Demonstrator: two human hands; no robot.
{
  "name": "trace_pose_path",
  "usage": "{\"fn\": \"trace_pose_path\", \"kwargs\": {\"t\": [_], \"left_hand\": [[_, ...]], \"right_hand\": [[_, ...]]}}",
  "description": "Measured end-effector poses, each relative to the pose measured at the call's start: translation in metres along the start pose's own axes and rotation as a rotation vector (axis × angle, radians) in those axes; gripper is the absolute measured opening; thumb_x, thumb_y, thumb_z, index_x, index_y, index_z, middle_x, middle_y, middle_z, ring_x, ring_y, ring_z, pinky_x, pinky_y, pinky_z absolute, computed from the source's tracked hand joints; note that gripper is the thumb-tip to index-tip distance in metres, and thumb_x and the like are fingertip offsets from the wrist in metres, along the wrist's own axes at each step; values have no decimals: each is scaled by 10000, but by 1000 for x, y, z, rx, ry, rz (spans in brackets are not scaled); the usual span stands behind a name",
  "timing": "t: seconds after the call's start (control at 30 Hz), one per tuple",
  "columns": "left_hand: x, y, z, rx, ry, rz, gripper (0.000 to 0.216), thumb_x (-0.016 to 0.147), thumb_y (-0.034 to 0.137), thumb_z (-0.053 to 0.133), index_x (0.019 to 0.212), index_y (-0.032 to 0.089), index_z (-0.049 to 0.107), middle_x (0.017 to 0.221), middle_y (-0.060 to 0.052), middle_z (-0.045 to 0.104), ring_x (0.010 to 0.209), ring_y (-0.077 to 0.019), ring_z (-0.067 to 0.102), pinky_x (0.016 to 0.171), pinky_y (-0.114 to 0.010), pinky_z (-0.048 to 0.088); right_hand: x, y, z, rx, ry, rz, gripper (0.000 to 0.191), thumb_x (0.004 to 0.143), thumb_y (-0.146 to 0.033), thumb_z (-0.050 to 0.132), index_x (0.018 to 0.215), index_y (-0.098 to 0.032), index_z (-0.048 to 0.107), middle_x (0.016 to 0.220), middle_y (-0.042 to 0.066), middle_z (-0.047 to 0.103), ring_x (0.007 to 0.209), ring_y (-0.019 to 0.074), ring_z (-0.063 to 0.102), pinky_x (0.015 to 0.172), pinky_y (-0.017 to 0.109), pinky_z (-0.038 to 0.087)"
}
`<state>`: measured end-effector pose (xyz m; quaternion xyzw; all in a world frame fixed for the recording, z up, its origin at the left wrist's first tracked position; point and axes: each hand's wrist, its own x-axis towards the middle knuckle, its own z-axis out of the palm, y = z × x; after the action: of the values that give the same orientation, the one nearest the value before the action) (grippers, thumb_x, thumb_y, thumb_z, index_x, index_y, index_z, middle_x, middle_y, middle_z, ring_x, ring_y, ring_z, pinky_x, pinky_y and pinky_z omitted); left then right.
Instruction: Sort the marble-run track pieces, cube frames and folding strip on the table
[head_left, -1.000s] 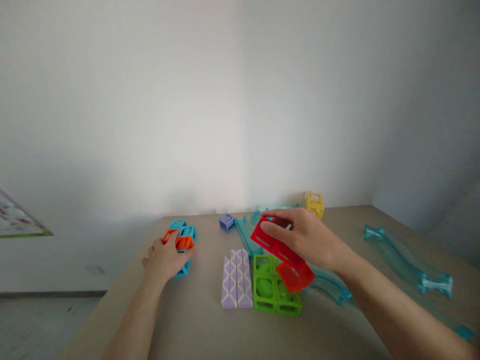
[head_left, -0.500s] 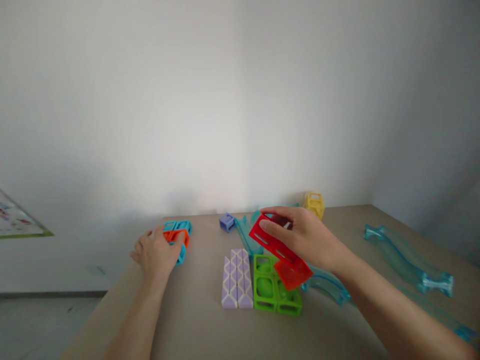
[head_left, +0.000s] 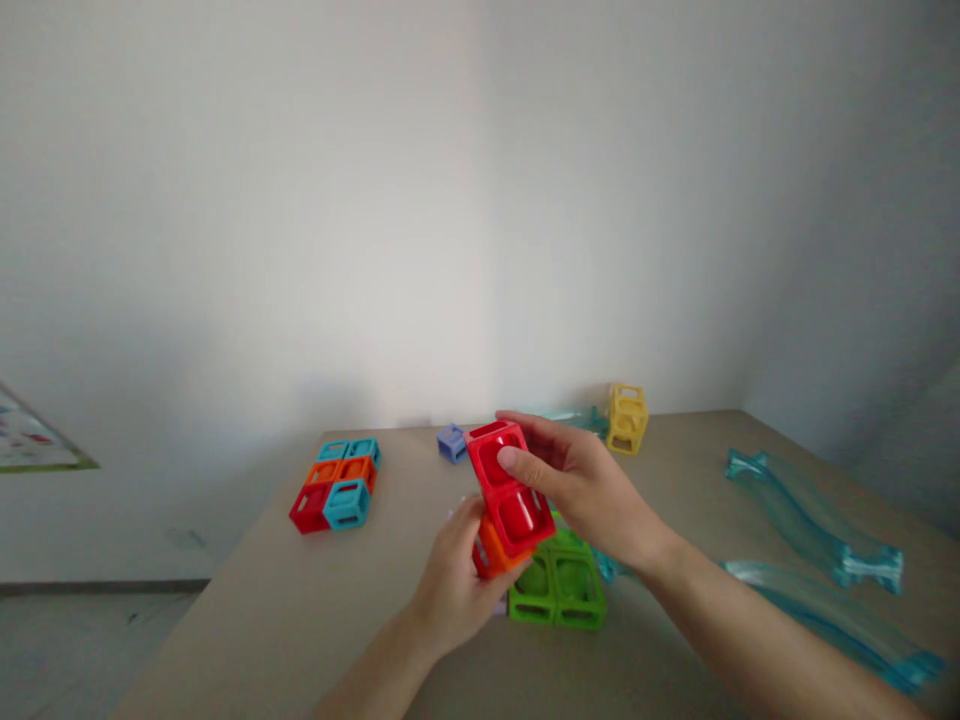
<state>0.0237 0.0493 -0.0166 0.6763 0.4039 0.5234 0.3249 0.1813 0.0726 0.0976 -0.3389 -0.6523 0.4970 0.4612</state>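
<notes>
At the left of the surface [head_left: 409, 475], one flat group of six cubes [head_left: 346, 488]: two light blue at the back, two orange between, one red and one light blue in front. Sides meet and rows line up, which suggests they are joined rather than merely set together.

Near the wall, one purple cube [head_left: 452, 443], well clear of your fingers.

Next, your left hand [head_left: 448, 585]: curled round one orange cube [head_left: 489, 550]. The low grip seems meant to support that piece and leave its upper end free.

Just behind this hand, one lilac piece [head_left: 500, 606], mostly hidden.

Centre, one pair of red cubes [head_left: 511, 487], raised and tilted, lower end against the orange cube; whether they are fastened cannot be told.

Below and behind it, a group of green cubes [head_left: 556, 588], resting on the surface, partly covered.

Your right hand [head_left: 576, 487]: holding the red pair, thumb on the upper cube's face, fingers behind. This pinch probably steadies the tilt while your left hand bears the bottom.

Back right, yellow blocks [head_left: 628, 420], near the wall.

Far right, two clear blue track pieces [head_left: 814, 525], lying apart, perhaps to give your hands room.
</notes>
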Motion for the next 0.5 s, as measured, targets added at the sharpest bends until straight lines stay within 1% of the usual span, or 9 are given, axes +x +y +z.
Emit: {"fn": "trace_pose_path", "kwargs": {"t": [0.1, 0.13, 0.17, 0.2, 0.27, 0.33, 0.43, 0.5], "left_hand": [[8, -1, -14, -136, 149, -106, 365, 756, 274, 731, 1093, 224, 598, 964, -46, 687, 842, -194, 644, 797, -309, 495], [11, -1, -18, -222, 188, -148, 333, 767, 289, 724, 1067, 218, 597, 950, -41, 689, 819, -187, 649, 779, -308, 501], [13, -2, -21, -324, 215, -185, 300, 777, 305, 715, 1038, 213, 600, 943, -40, 693, 799, -185, 656, 761, -313, 508], [16, -2, -22, -434, 234, -213, 275, 784, 321, 707, 1013, 209, 605, 940, -42, 699, 785, -187, 664, 746, -321, 515], [19, -4, -24, -630, 252, -234, 255, 794, 342, 692, 993, 201, 620, 943, -52, 710, 786, -198, 677, 735, -342, 525], [19, -6, -23, -723, 246, -228, 259, 786, 341, 698, 991, 193, 641, 942, -62, 716, 818, -207, 680, 750, -349, 526], [16, -7, -23, -677, 179, -220, 275, 746, 291, 740, 986, 185, 663, 919, -56, 713, 820, -192, 671, 749, -311, 517], [13, -7, -25, -635, 110, -217, 308, 708, 273, 772, 981, 179, 664, 888, -46, 706, 787, -176, 660, 714, -279, 509]], "right_hand": [[1, -5, -8, -65, 112, -6, 537, 829, -501, 626, 1234, -150, 610, 973, 83, 725, 723, 177, 661, 598, 272, 524], [1, -7, -12, -131, 146, -29, 529, 833, -501, 620, 1235, -157, 615, 970, 85, 726, 706, 178, 657, 574, 270, 514], [0, -8, -15, -220, 156, -65, 511, 831, -487, 628, 1229, -167, 624, 980, 85, 725, 721, 184, 656, 582, 274, 511], [0, -9, -18, -326, 134, -108, 479, 824, -459, 648, 1212, -178, 640, 996, 83, 723, 753, 191, 657, 614, 280, 512], [-1, -9, -20, -553, 25, -188, 390, 801, -384, 691, 1144, -200, 686, 1003, 70, 724, 803, 197, 654, 692, 290, 504], [-3, -8, -17, -731, -99, -244, 307, 780, -325, 713, 1065, -211, 723, 953, 57, 732, 791, 194, 650, 723, 292, 486], [-3, -2, -10, -852, -212, -275, 245, 777, -291, 715, 1007, -206, 735, 886, 51, 737, 764, 192, 648, 716, 287, 468], [-2, 3, -6, -856, -223, -269, 296, 775, -324, 722, 1042, -195, 721, 926, 66, 736, 789, 203, 656, 721, 286, 469]]}}
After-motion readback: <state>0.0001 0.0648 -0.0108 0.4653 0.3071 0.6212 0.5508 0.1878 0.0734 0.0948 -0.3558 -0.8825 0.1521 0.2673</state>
